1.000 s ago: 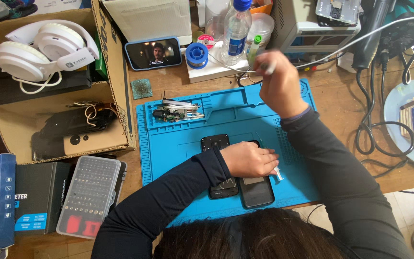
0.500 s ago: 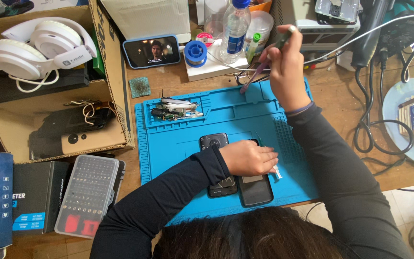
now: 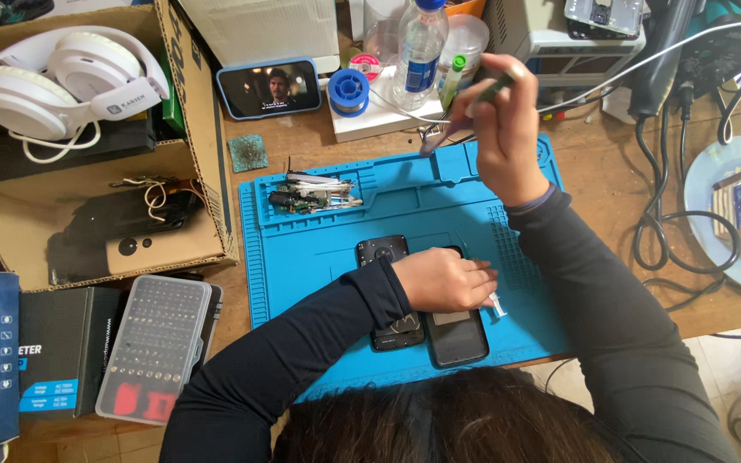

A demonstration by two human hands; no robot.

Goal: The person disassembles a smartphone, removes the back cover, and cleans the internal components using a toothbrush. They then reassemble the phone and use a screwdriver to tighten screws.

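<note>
Pressing down on the blue work mat (image 3: 302, 257), my left hand (image 3: 443, 279) lies flat over two dark phones (image 3: 456, 336) that sit side by side near the mat's front edge. Its fingers (image 3: 478, 273) are curled loosely over the upper part of the right-hand phone, and a small white piece (image 3: 497, 303) pokes out from under them; I cannot tell whether they pinch it or merely cover it. The left-hand phone shows its camera end above my wrist and its lower part below my sleeve.

My right hand (image 3: 508, 137) is raised over the far right corner of the mat. Its fingers (image 3: 495, 77) are closed round a thin tool (image 3: 460, 120) with a greenish upper end, which slants down and to the left, its tip just over the mat's far rim.

On the mat's upper tray lies a heap of small parts and tweezers (image 3: 310, 193), well apart from both hands. Beyond the mat on the wooden desk (image 3: 611, 180) I see a small square green board (image 3: 248, 153), a blue-cased phone (image 3: 268, 87) propped on its side with a lit screen, a blue spool (image 3: 349, 92) and a clear plastic bottle (image 3: 418, 51) with a blue cap. To the left, an open cardboard box (image 3: 190, 171) holds white headphones (image 3: 57, 81) and dark devices. Near the desk's front left corner rests a clear case of screwdriver bits (image 3: 156, 347) beside dark boxes. Black cables (image 3: 679, 214) loop on the right, next to a pale plate (image 3: 705, 184).
</note>
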